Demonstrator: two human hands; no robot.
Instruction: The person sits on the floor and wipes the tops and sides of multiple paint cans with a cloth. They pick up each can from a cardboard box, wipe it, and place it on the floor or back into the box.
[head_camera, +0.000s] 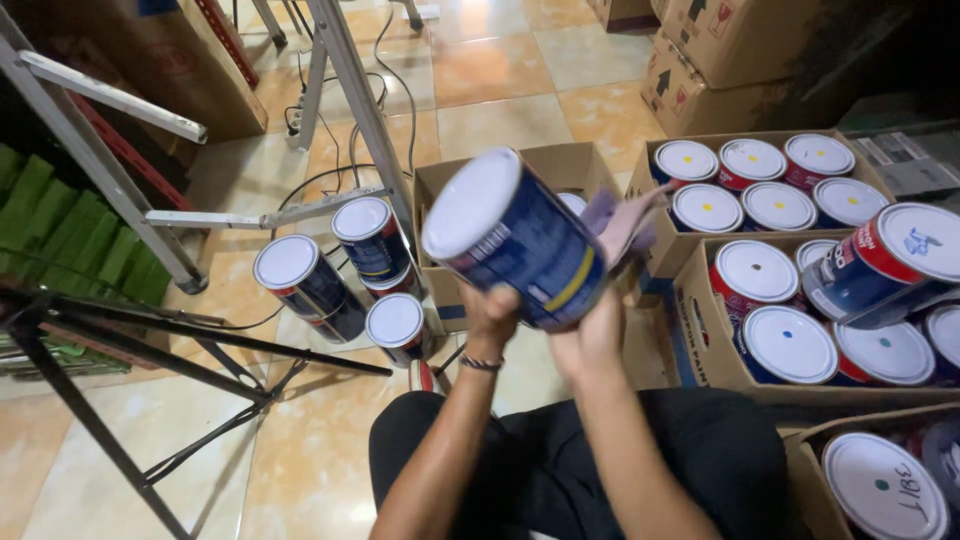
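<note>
blue paint can tilted, propped on left hand beneath; right hand grips underside with cloth.

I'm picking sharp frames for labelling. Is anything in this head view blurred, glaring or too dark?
Head view: the held paint can and the cloth behind it are motion-blurred, as are the left hand and right hand; the floor cans are sharper; soft glare on the floor tiles; the top right corner is dark.
</note>
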